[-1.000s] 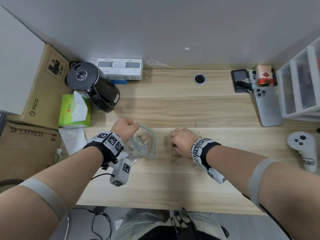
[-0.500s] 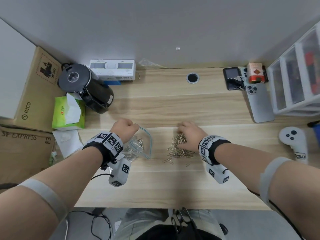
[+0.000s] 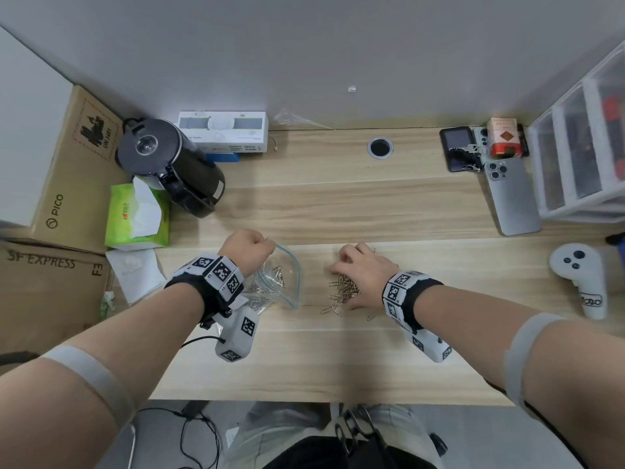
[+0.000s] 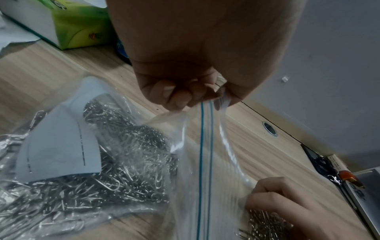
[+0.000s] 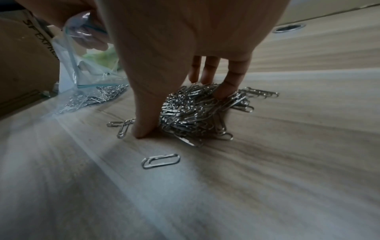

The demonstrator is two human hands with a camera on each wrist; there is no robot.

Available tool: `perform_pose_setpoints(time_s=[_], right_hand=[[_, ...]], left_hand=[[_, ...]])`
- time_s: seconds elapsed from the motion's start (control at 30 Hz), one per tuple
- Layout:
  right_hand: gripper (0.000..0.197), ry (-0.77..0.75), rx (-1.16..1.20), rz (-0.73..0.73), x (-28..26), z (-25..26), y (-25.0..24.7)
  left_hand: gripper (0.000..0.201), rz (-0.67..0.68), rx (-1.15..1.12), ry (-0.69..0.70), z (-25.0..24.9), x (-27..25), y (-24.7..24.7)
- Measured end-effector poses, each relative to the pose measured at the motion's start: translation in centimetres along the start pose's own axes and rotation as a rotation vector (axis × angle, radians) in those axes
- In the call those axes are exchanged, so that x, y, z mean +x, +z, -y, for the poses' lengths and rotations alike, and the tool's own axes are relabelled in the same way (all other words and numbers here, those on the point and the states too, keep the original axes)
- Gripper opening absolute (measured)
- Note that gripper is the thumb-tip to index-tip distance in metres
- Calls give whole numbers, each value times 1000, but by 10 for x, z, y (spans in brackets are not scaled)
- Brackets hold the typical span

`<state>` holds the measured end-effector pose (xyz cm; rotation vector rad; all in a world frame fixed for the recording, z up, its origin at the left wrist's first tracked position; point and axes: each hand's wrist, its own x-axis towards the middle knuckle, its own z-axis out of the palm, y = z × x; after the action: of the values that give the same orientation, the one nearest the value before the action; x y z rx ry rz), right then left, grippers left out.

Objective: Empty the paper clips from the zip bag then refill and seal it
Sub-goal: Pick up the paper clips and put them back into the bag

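A clear zip bag with a blue seal line lies on the wooden desk, partly filled with silver paper clips. My left hand pinches the bag's mouth edge and holds it lifted open. To the right, a loose pile of paper clips sits on the desk. My right hand spans that pile, thumb on the wood at the near side, fairly straight fingers at the far side. One stray clip lies nearer my wrist.
A black kettle, green tissue box and cardboard boxes stand at the left. A phone, white controller and clear drawer unit stand at the right. A cable hole is at the back.
My right hand went from a curled pose over the clips to spread fingers around the pile, shifting slightly right. The left hand keeps holding the bag's mouth in place.
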<state>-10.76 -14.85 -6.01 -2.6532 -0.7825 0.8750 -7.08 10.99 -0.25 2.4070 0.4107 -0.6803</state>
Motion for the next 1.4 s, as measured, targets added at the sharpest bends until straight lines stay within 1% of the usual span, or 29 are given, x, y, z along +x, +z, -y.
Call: perform_pose_setpoints(time_s=[0.07,0.13,0.17,0.27,0.33,0.4,0.53,0.6,0.67,0.77,0.83,1.03,1.1,1.27,1.4], right_hand=[[70,-15,13,-2,0,-1,1],[66,-24,14,-8,-1,-2,1],[69,-26,16,-17,-2,-1,1],[84,-3,6,-35,-4,7,4],[86,37,-22,-46,-5,13,8],[76,56,-27,-57,-5,18,12],[47,16,12,-54,-4,17,11],[39,10,17,-59,-4,15,9],[44,9,18,-65,-5,16,10],[70,32,-5,-64,-4,23,11],[81,39,-36,-51,-2,29,13],[78,28,-91,-67,1,34,18],[71,13,-95,-54,3,35,17],[42,-25,-77,-79,7,35,15],[27,-83,-99,-83,7,25,16]], left_hand=[[27,2,3,2,2,0,0],[27,3,8,3,3,0,-1],[27,3,9,2,3,-1,-1],[29,4,5,10,2,-1,-1],[30,5,5,18,2,-1,-1],[30,8,2,17,4,-2,-2],[27,9,-1,13,6,-2,-2],[26,13,-5,17,6,-3,-2],[28,16,-10,24,7,-3,-2],[31,12,-31,25,9,-4,-2],[30,13,-45,17,11,-4,-1],[28,21,-46,11,13,-5,-1],[28,16,-41,2,14,-5,0],[28,18,-48,8,15,-5,1],[29,17,-53,7,15,-5,0]])
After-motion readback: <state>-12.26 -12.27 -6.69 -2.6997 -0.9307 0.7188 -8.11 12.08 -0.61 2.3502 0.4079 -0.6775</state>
